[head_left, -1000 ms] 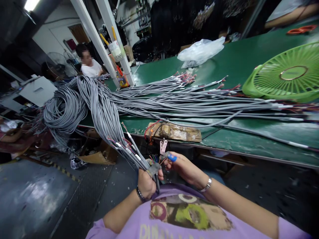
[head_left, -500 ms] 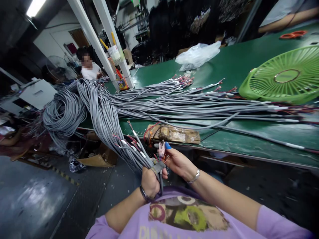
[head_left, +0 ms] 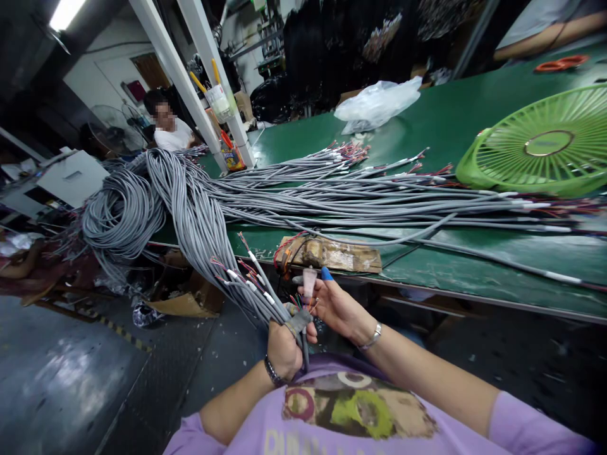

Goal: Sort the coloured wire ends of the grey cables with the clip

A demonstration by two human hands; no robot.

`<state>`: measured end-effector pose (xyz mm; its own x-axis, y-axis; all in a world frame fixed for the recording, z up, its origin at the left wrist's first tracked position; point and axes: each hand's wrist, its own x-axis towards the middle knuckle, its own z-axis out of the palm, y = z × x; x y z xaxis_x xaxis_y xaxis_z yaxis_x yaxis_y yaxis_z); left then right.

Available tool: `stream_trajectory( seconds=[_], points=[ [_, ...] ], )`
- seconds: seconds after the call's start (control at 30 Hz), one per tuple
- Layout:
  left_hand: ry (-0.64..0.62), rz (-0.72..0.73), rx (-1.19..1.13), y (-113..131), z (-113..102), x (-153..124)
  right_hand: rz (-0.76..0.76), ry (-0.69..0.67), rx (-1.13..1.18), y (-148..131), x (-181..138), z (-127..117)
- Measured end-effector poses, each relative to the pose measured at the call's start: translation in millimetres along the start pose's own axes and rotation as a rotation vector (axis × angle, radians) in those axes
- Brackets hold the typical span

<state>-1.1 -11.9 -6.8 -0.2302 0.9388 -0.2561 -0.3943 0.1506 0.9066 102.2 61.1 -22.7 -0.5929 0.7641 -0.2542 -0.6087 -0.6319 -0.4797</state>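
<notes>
My left hand point(head_left: 283, 349) is closed around a bundle of grey cables point(head_left: 272, 309), with a grey band point(head_left: 300, 320) across it by the thumb. Thin coloured wires point(head_left: 303, 302) stick out from the cable ends above my fist. My right hand point(head_left: 339, 309) is just to the right of them, fingers curled at a small pale pink clip-like piece point(head_left: 309, 282). Its thumb wears a blue cover point(head_left: 326, 273) and stands a little off the piece. The exact finger contact is partly hidden.
Many grey cables point(head_left: 332, 205) lie along the green table point(head_left: 474, 259), with coils point(head_left: 118, 215) at its left end. A wooden block point(head_left: 341, 254) sits at the front edge. Behind are a green fan point(head_left: 545, 142), a plastic bag point(head_left: 377, 106), orange scissors point(head_left: 562, 63) and a co-worker point(head_left: 173, 133).
My right thumb has moved away from the pale pink piece, which now shows its flat side. The left hand keeps its hold, and the cable ends beside it have shifted slightly left.
</notes>
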Motion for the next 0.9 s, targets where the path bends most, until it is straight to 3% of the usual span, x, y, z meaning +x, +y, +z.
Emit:
stream_trajectory(
  seconds=[0.1,0.43,0.63,0.9],
  points=[
    [-0.009,0.023,0.005,0.1,-2.1,-3.4,0.001,0.019,-0.024,-3.0,0.2,1.4],
    [0.037,0.031,-0.037,5.0,3.2,3.0,-0.283,0.093,-0.335,3.3,6.5,-8.4],
    [0.059,0.008,-0.035,6.3,6.6,5.9,-0.091,0.048,-0.072,1.9,11.9,-3.7],
    [0.064,0.015,0.005,1.6,3.4,6.0,-0.082,0.031,-0.072,4.4,8.2,-3.4]
  ],
)
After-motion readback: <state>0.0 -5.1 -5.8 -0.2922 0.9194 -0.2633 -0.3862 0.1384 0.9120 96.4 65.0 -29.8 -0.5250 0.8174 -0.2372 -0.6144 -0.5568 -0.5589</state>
